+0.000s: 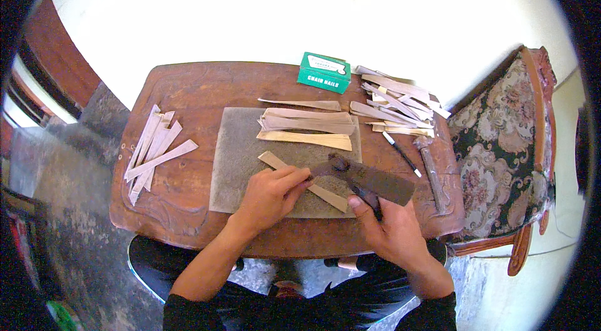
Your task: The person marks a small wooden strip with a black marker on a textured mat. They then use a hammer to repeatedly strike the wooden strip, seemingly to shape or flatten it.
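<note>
A light wooden strip (327, 196) lies at a slant over a grey mat (235, 174). My left hand (272, 196) is closed on the strip's middle, fingertips hiding part of it. My right hand (395, 231) grips the black handle of a dark tool (379, 182) with a broad, flat, roughly rectangular part and a rounded knob. Its narrow left end reaches my left fingertips; whether they touch it, I cannot tell. Beyond both hands, several wooden strips (307, 121) lie stacked crosswise on the mat.
On the brown wooden table (188, 83) are strip piles at left (153, 152) and far right (400, 102). A green box (324, 72) stands at the back. A black-and-white marker (402, 154) and a hammer (433, 174) lie right. A floral chair (501, 130) stands beside the table.
</note>
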Demonstrator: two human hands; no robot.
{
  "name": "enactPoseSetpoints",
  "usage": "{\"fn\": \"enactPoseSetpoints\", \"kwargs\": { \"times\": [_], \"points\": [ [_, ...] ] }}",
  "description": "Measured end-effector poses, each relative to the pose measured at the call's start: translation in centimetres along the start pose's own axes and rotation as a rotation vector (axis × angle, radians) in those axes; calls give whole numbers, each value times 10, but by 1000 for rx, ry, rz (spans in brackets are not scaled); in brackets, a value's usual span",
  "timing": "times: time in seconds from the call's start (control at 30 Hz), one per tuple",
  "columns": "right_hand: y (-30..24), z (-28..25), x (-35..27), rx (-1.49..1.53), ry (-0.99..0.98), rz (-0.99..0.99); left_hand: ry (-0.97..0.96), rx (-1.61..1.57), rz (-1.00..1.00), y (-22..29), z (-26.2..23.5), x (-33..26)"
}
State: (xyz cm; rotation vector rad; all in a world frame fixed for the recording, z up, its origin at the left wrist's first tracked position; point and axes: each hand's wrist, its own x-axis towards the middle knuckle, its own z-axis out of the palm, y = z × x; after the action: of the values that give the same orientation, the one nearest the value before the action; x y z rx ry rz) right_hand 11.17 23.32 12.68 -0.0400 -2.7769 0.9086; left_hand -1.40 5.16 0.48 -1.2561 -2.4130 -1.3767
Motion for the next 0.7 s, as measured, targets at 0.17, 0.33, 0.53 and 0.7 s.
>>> {"fn": "enactPoseSetpoints", "kwargs": {
  "times": [0.17,0.33,0.53,0.7],
  "points": [
    [20,10,1,104,93,12,31,-46,-33,-2,0,-1],
    [62,43,1,48,-84,191,35,-125,-126,-5,-2,4],
    [62,55,5,-51,-130,119,27,-258,-249,-1,-6,5],
    [56,59,11,-95,-140,110,33,-260,-216,-2,-7,6]
  ]
}}
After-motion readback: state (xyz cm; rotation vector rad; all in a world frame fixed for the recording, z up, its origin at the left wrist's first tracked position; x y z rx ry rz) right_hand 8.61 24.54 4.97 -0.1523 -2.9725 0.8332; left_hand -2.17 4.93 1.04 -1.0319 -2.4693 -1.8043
